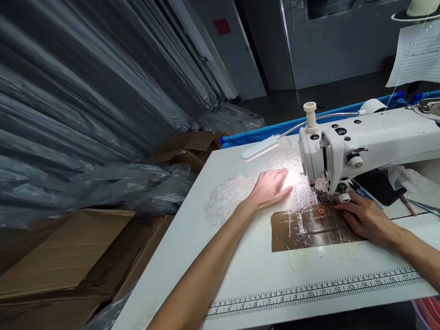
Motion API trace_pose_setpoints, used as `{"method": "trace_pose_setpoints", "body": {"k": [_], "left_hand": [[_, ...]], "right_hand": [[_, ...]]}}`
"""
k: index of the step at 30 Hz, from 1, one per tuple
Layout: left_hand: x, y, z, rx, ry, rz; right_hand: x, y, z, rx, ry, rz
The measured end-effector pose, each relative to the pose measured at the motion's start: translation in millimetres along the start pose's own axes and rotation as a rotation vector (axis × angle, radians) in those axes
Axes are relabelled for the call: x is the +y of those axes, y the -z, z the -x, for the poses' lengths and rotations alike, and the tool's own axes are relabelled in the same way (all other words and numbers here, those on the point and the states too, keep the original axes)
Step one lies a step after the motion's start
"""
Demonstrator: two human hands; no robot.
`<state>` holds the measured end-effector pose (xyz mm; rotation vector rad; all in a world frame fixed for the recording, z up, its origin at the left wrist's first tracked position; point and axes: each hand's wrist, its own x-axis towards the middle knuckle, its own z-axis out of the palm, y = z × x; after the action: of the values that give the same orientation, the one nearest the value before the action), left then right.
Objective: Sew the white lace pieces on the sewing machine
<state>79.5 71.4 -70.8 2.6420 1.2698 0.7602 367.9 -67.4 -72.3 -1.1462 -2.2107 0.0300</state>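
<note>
My left hand [271, 187] lies flat on white lace [294, 183], fingers stretched out, to the left of the sewing machine's needle. The lace is brightly lit and runs toward the presser foot [321, 196]. More of this ruffled lace [228, 197] rests in a heap on the table left of my wrist. My right hand [369, 217] rests on the right side of the foot, fingers reaching toward it over a brown taped patch [309, 231]. Its fingertips are partly hidden by the machine's white knob [344, 197], and I see nothing clearly held in it.
The white sewing machine [374, 137] spans the right side, with a lamp [261, 147] beside its head. A dark phone-like slab [380, 185] and scissors [424, 207] lie beneath its arm. A printed ruler [309, 295] follows the table's front edge. Cardboard boxes [65, 252] stand left.
</note>
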Motion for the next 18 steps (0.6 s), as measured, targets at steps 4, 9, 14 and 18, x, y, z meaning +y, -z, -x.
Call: {"method": "trace_pose_setpoints", "body": {"k": [4, 9, 14, 18], "left_hand": [[-6.9, -4.2, -11.8, -0.181, -0.06, -0.151], [-9.3, 2.2, -16.2, -0.137, -0.002, -0.196], [-16.2, 44.6, 12.6, -0.041, 0.093, -0.204], [-19.4, 90.4, 52.0, 0.019, 0.248, -0.214]], "right_hand": [[1.7, -0.7, 1.0, -0.018, -0.007, -0.014], [2.5, 1.6, 2.1, -0.026, 0.006, -0.049], [1.4, 2.5, 4.3, -0.031, 0.058, -0.04], [-1.0, -0.6, 5.6, -0.017, 0.105, -0.027]]}}
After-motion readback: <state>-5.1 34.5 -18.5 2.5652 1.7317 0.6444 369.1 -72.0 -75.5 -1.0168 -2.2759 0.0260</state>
